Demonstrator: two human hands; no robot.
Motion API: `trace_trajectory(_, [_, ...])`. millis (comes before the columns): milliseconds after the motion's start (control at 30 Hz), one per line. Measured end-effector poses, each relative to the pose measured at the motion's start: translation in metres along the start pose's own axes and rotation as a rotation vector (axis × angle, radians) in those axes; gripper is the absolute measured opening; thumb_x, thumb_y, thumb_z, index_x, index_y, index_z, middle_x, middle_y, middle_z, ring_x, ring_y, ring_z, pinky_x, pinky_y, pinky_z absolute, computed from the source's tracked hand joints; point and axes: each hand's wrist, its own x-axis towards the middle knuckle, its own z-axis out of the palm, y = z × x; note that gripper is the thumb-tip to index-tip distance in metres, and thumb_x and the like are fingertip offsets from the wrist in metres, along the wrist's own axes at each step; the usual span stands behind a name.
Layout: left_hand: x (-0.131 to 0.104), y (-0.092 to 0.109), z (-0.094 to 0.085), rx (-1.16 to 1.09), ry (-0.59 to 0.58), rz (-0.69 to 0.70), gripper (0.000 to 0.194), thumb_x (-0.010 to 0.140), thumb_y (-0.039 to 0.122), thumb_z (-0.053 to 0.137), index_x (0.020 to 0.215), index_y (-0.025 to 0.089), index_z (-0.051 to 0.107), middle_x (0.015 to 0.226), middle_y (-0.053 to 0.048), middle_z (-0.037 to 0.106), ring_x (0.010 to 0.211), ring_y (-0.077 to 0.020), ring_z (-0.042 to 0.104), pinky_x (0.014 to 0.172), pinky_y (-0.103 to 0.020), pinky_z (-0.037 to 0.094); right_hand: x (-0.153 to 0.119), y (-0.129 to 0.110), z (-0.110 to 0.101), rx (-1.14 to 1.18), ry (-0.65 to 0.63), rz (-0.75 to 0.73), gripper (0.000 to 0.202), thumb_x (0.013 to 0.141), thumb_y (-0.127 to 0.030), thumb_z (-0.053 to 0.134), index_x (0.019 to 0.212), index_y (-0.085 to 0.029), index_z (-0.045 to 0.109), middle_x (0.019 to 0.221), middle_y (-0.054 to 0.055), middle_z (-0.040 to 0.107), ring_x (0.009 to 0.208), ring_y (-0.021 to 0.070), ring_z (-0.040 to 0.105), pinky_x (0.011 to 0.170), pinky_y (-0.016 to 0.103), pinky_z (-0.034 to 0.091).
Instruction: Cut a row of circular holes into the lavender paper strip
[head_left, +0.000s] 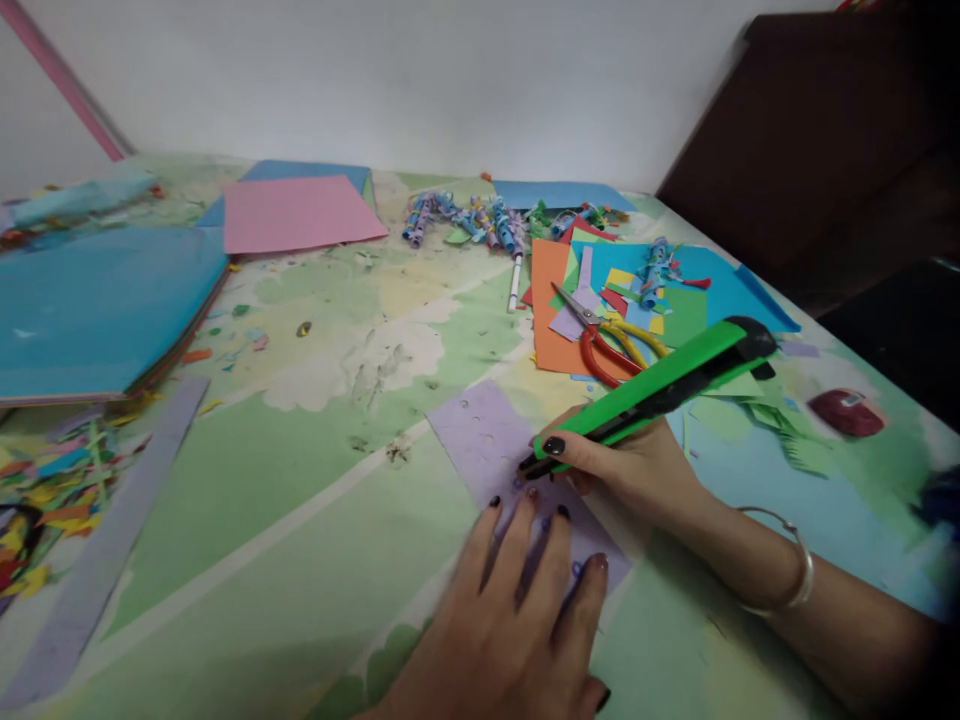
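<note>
A piece of purple paper lies on the patterned tablecloth in front of me, with small curved cuts and marks on it. My left hand rests flat on its near part, fingers spread. In my right hand is a green box cutter, its dark tip down at the paper close to my left fingertips. Whether the blade is out is too small to tell. Scissors with red and yellow handles lie beyond the cutter, on orange paper and scraps.
Blue sheets are stacked at the left, near a purple strip and colourful paper scraps. Pink paper lies at the back. Curled paper rolls sit along the wall side. A dark red object is at the right.
</note>
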Motion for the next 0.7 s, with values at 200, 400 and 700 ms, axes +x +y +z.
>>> trace_trajectory(200, [0.002, -0.003, 0.000, -0.015, -0.037, 0.024, 0.059, 0.088, 0.053, 0.038, 0.129, 0.012, 0.050, 0.127, -0.016, 0.056, 0.119, -0.0369, 0.046, 0.099, -0.050, 0.026, 0.004, 0.003, 0.005, 0.092, 0.034, 0.102, 0.028, 0.066, -0.032, 0.076, 0.091, -0.020, 0.073, 0.074, 0.002, 0.069, 0.060, 0.0118, 0.062, 0.055, 0.022, 0.053])
trace_trajectory(400, [0.002, 0.000, 0.000, 0.034, 0.007, 0.006, 0.057, 0.084, 0.056, 0.046, 0.116, 0.008, 0.055, 0.120, -0.021, 0.060, 0.117, -0.0374, 0.051, 0.100, -0.048, 0.027, 0.008, 0.003, -0.002, -0.200, -0.066, -0.049, 0.013, 0.065, -0.019, 0.074, 0.071, -0.016, 0.063, 0.064, -0.002, 0.063, 0.056, 0.0077, 0.054, 0.047, 0.015, 0.042])
trace_trajectory(700, [0.002, 0.000, -0.008, 0.102, -0.003, -0.007, 0.057, 0.086, 0.054, 0.043, 0.117, 0.008, 0.053, 0.113, -0.026, 0.063, 0.107, -0.0403, 0.060, 0.094, -0.050, 0.035, 0.011, 0.006, -0.011, -0.366, -0.296, -0.060, 0.014, 0.070, -0.012, 0.062, 0.082, -0.015, 0.069, 0.058, -0.002, 0.063, 0.051, 0.0063, 0.054, 0.048, 0.014, 0.044])
